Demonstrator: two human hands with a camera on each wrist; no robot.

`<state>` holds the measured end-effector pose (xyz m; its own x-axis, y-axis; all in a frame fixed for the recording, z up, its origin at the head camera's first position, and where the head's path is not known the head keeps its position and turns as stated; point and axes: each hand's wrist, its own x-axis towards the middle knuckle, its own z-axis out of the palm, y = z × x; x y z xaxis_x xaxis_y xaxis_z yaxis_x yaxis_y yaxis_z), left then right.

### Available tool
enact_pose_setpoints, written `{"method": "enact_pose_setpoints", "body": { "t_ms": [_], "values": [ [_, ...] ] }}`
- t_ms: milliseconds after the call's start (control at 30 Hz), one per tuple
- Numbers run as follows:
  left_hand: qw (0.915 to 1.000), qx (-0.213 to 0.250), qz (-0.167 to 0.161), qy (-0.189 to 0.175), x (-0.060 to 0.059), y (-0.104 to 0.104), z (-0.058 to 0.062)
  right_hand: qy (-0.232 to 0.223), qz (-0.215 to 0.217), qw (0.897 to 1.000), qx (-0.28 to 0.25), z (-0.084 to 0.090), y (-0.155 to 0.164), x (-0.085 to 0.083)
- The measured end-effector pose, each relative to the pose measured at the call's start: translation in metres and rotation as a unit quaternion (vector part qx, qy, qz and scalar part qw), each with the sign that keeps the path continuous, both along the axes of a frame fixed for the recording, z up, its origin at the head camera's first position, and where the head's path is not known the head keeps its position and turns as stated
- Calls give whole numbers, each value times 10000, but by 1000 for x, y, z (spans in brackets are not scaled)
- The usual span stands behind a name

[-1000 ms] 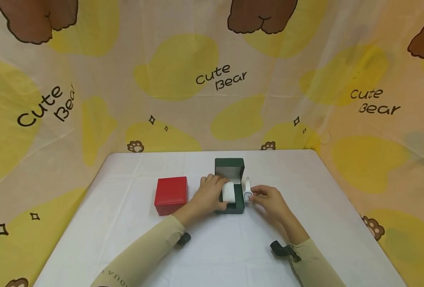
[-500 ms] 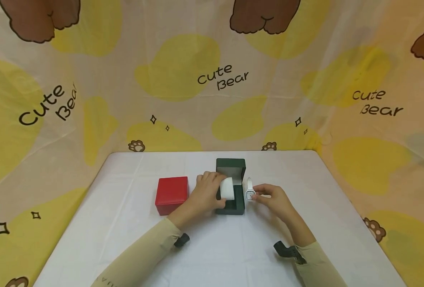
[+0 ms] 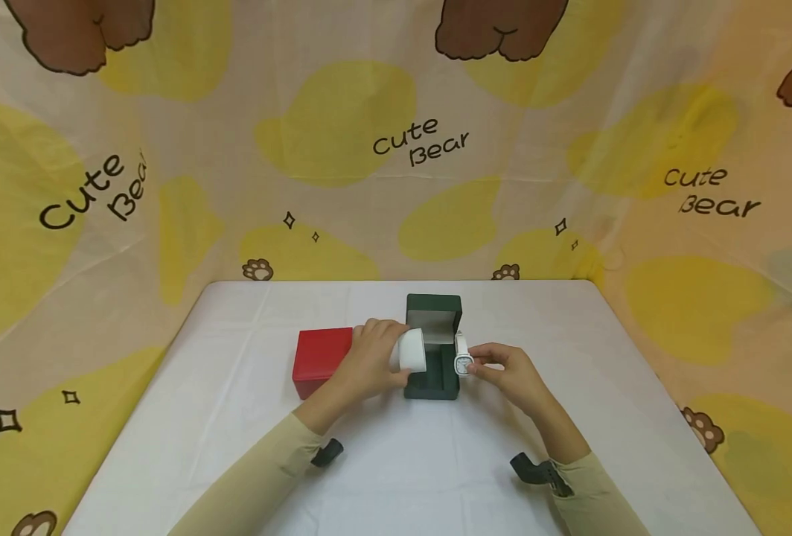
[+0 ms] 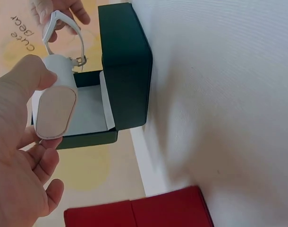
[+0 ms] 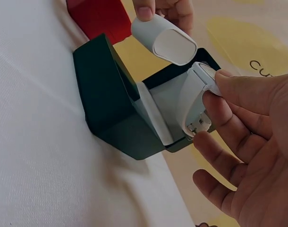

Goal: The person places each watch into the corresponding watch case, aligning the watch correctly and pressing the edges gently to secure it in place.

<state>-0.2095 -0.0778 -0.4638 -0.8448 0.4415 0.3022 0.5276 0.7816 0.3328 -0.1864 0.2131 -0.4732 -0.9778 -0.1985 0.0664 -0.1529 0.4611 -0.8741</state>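
white watch pinched in right hand grip beside green box.

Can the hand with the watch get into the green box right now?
Probably yes. The right hand holds the white watch at the green box's open side, and the left hand has lifted the white cushion out.

The backdrop cloth carries the printed words "Cute Bear" 3 times in the head view: at left, centre and right. In the wrist views only fragments of that print show.
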Motion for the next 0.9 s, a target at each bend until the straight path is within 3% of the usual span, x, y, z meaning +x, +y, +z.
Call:
{"method": "enact_pose_setpoints", "body": {
  "t_ms": [200,500,900],
  "values": [
    [9995,309,-22,-55,9,-14,4,54,98,9999,51,3,-6,-1],
    [9996,263,57,-62,18,-32,4,43,318,9994,-88,11,-24,-3],
    [9994,251,201,-109,28,-40,0,-64,558,9979,-318,15,-50,-6]
  ]
}}
